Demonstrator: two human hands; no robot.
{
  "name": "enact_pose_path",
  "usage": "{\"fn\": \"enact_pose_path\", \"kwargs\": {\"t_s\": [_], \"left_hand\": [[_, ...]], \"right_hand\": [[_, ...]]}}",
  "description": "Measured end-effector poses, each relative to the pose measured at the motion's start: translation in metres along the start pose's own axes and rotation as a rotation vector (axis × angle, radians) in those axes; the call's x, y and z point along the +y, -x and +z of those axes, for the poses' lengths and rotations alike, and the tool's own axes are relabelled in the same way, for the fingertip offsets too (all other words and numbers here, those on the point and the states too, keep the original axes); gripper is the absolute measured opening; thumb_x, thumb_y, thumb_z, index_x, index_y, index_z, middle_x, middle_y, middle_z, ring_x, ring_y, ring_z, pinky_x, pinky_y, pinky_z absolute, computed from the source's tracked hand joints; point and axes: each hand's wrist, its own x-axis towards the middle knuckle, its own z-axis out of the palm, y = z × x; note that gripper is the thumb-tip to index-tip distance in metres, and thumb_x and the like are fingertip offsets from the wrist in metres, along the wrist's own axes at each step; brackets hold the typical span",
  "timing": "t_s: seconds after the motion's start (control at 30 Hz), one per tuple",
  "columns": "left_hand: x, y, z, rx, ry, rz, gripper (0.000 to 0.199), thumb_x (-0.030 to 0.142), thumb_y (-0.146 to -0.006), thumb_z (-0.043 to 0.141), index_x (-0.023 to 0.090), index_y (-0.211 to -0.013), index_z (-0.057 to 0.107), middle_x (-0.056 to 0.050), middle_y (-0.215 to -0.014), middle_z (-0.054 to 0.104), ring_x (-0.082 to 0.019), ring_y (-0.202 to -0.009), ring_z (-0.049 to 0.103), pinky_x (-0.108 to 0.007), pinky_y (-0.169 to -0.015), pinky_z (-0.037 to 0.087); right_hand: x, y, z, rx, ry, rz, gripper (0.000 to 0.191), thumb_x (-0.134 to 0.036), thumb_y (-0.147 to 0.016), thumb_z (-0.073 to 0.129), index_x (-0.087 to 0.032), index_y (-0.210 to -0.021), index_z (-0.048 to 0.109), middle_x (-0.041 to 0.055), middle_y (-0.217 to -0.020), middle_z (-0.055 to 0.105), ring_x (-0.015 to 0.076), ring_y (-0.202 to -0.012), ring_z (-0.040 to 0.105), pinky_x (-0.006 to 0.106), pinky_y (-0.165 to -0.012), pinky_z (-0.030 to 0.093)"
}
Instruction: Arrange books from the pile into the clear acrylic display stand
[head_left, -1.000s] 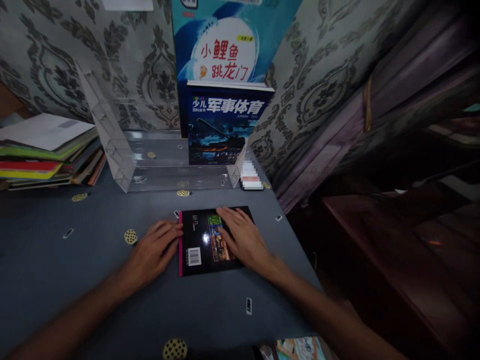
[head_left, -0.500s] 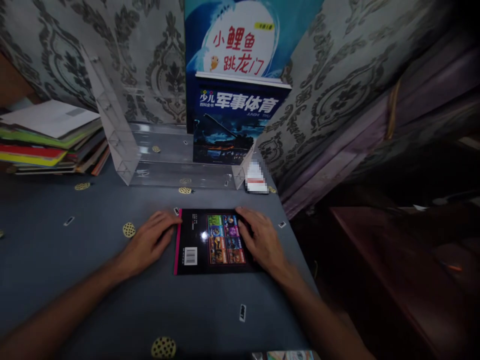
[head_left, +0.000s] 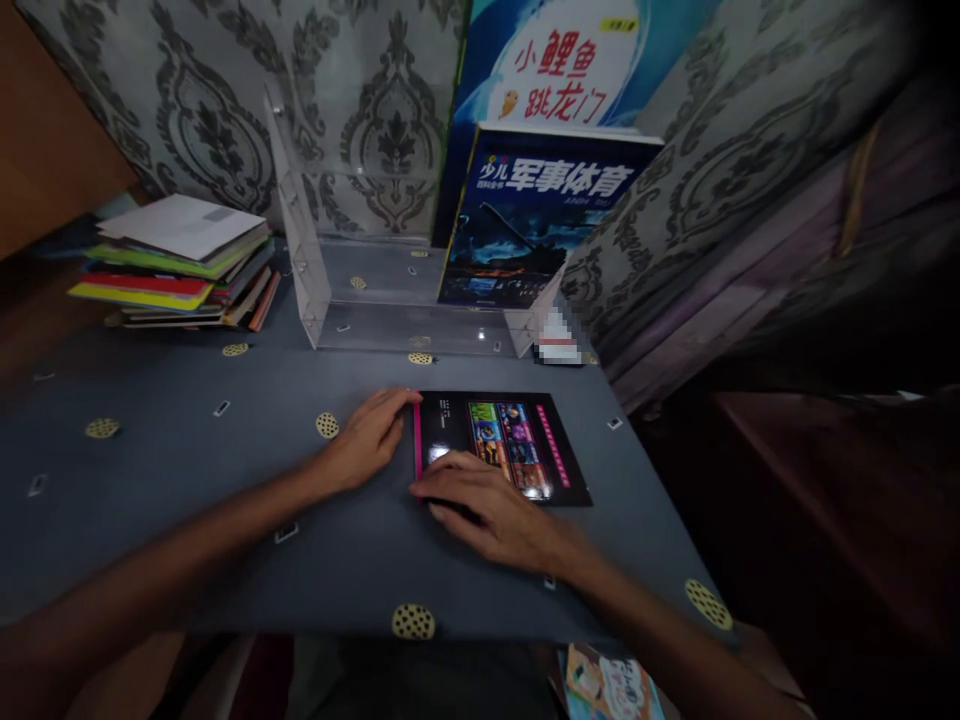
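A thin black book (head_left: 504,435) with a pink spine lies flat on the desk, its back cover up, showing rows of small colourful pictures. At the upper end of the spine, my left hand (head_left: 369,438) touches the edge with its fingertips, fingers stretched out. My right hand (head_left: 486,508) lies across the near left part of the cover, fingers extended to the lower end of the spine and thumb apart from them. It hides that corner and the barcode area.
Behind the book stands a clear acrylic rack (head_left: 420,325) holding a dark blue book (head_left: 525,225) and a taller blue book (head_left: 559,70). A stack of books (head_left: 184,265) sits at the back left. Another book (head_left: 611,685) shows below the desk's front edge.
My right hand has moved from the book's right side leftward to the near end of the spine. My left hand stays at the spine. The view has shifted.
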Motion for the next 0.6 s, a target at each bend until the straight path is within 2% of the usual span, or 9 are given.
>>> {"fn": "enact_pose_path", "kwargs": {"t_s": [0.2,0.4,0.5,0.6], "left_hand": [[-0.006,-0.007,-0.006,-0.005,0.101,0.002,0.041,0.007,-0.090,0.040,0.020,-0.125,0.056,-0.009,-0.120,0.069,-0.022,-0.119,0.062,-0.044,-0.107,0.048],[-0.009,-0.006,-0.004,0.000,0.115,-0.031,0.042,0.008,-0.091,0.040,0.021,-0.130,0.051,-0.010,-0.128,0.065,-0.022,-0.122,0.060,-0.046,-0.108,0.048],[-0.012,-0.004,-0.001,0.013,0.077,-0.021,0.042,0.009,-0.092,0.040,0.020,-0.131,0.050,-0.011,-0.131,0.063,-0.023,-0.125,0.058,-0.047,-0.110,0.047],[-0.013,-0.003,0.001,0.024,0.038,0.005,0.043,0.008,-0.092,0.039,0.020,-0.132,0.048,-0.011,-0.130,0.062,-0.022,-0.126,0.057,-0.047,-0.111,0.046]], "right_hand": [[0.027,-0.026,-0.012,0.043,0.018,-0.012,0.030,-0.017,-0.098,0.051,-0.019,-0.123,0.067,0.0119,-0.111,0.070,0.0218,-0.109,0.062,0.040,-0.092,0.055],[0.058,-0.056,-0.020,0.126,0.089,-0.025,0.034,-0.012,-0.097,0.048,-0.023,-0.123,0.067,0.0090,-0.109,0.072,0.0218,-0.106,0.061,0.043,-0.093,0.055],[0.064,-0.061,-0.020,0.137,0.099,-0.033,0.034,-0.011,-0.097,0.048,-0.023,-0.121,0.068,0.0087,-0.110,0.072,0.0217,-0.106,0.062,0.043,-0.093,0.056],[0.058,-0.054,-0.017,0.111,0.119,-0.060,0.032,-0.012,-0.097,0.049,-0.021,-0.119,0.070,0.0100,-0.113,0.073,0.0240,-0.116,0.060,0.046,-0.097,0.054]]}}
